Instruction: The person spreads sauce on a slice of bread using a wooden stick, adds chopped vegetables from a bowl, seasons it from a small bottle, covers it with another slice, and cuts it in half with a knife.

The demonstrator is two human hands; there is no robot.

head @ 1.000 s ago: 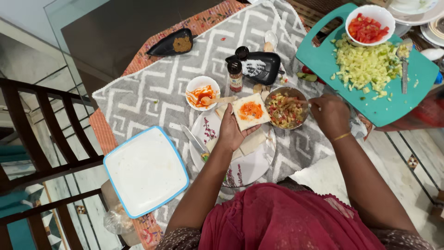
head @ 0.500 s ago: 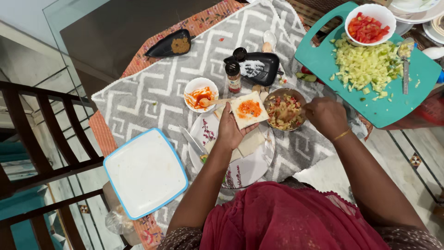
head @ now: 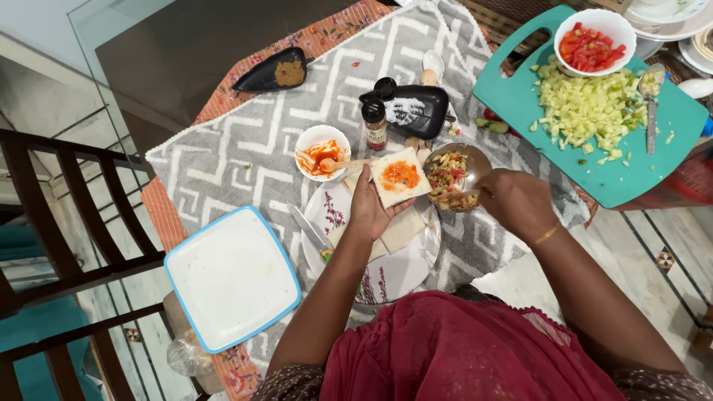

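While the head camera is looking straight down: a seated person in a dark red garment is working over a grey-and-white zigzag cloth (head: 245, 160).
Left hand: the left hand (head: 369, 210) is cupping, palm up and fingers half curled, a square white bread slice dabbed with orange-red sauce (head: 399, 177), holding it just above the round white floral plate (head: 394, 271).
Right hand: the right hand (head: 516, 202) is closing around a utensil whose handle is mostly hidden, its tip dipping into the round steel bowl of chopped vegetable mix (head: 454, 177).
Step in hand: by the look of it, filling is being scooped for the sauced slice.
Next move: it is likely calling for a level lift across the short gap, so nothing spills off.
Bread: the slice is sitting flat, sauce pooled at its centre, edges bare, just beside the bowl.
Around them: more trimmed bread (head: 401, 229) is lying on the plate; a small white bowl of red sauce (head: 321, 151) and a brown spice shaker (head: 376, 123) are standing near.
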